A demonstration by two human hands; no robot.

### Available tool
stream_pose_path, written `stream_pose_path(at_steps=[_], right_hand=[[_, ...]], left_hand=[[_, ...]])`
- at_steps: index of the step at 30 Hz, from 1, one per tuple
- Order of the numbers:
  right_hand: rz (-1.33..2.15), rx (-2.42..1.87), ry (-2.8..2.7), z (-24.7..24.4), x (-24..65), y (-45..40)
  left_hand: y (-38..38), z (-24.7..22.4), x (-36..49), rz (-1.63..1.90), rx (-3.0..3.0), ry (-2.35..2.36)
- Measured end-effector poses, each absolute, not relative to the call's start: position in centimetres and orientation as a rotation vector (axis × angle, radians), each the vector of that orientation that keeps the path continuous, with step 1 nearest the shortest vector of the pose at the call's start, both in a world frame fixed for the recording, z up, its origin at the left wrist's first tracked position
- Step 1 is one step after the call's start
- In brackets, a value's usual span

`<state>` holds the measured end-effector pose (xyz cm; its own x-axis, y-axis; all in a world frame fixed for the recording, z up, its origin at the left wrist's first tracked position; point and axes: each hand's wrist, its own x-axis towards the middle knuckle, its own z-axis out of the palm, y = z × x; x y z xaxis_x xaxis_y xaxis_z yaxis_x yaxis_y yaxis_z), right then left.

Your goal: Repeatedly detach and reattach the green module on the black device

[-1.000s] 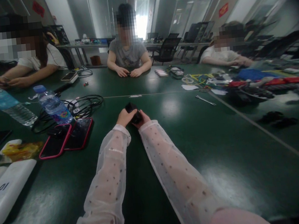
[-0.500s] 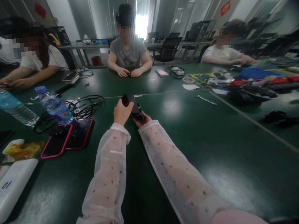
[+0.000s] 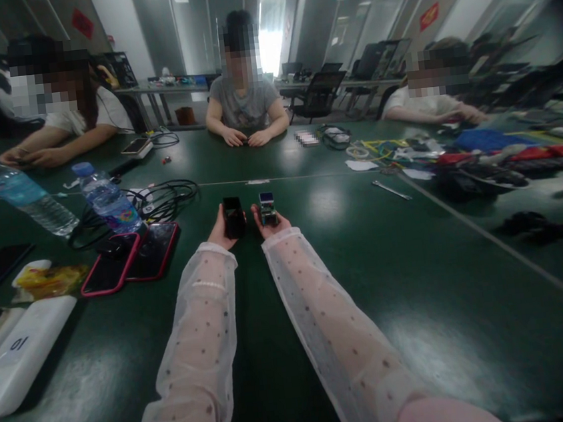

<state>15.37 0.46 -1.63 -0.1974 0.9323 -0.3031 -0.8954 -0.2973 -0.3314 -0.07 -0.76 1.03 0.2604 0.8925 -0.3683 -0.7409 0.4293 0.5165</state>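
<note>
In my left hand (image 3: 220, 231) lies a black rectangular case (image 3: 233, 217), its dark face turned up and my fingers around its sides. My right hand (image 3: 274, 226) holds a small device (image 3: 268, 209) with a bluish screen at its top and what looks like bare circuitry below. The two items are side by side with a narrow gap between them, above the dark green table (image 3: 349, 278). Most of my fingers are hidden beneath the items.
On the left are two water bottles (image 3: 109, 202), black cables (image 3: 174, 194), phones in pink cases (image 3: 153, 251) and a white box (image 3: 22, 356). A wrench (image 3: 391, 190), cables and bags (image 3: 497, 155) lie right. A person (image 3: 244, 101) sits opposite; others sit left and right.
The black case has come away from the small device and moved slightly down and left with my left hand. The device's screen now shows in my right hand.
</note>
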Motion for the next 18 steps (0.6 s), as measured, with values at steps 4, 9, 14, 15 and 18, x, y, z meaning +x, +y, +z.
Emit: stream_pose_path(at_steps=[4, 9, 14, 15, 18], right_hand=[[1.791, -0.524, -0.117, -1.93, 15.38, 0.61], [1.772, -0.547, -0.106, -1.86, 15.3, 0.62], [1.761, -0.576, -0.117, -1.35, 15.15, 0.33], [1.754, -0.58, -0.116, -1.27, 15.14, 0.28], [1.748, -0.577, -0.104, -1.15, 15.13, 0.16]], left_hand=[[-0.53, 0.69, -0.09, 1.121, 0.282, 0.702], [-0.23, 0.37, -0.13, 1.128, 0.3, 0.726], [-0.05, 0.03, 0.27, 1.147, 0.314, 0.821], [-0.06, 0.02, 0.31, 1.144, 0.319, 0.828], [-0.18, 0.1, 0.32, 1.126, 0.348, 0.844]])
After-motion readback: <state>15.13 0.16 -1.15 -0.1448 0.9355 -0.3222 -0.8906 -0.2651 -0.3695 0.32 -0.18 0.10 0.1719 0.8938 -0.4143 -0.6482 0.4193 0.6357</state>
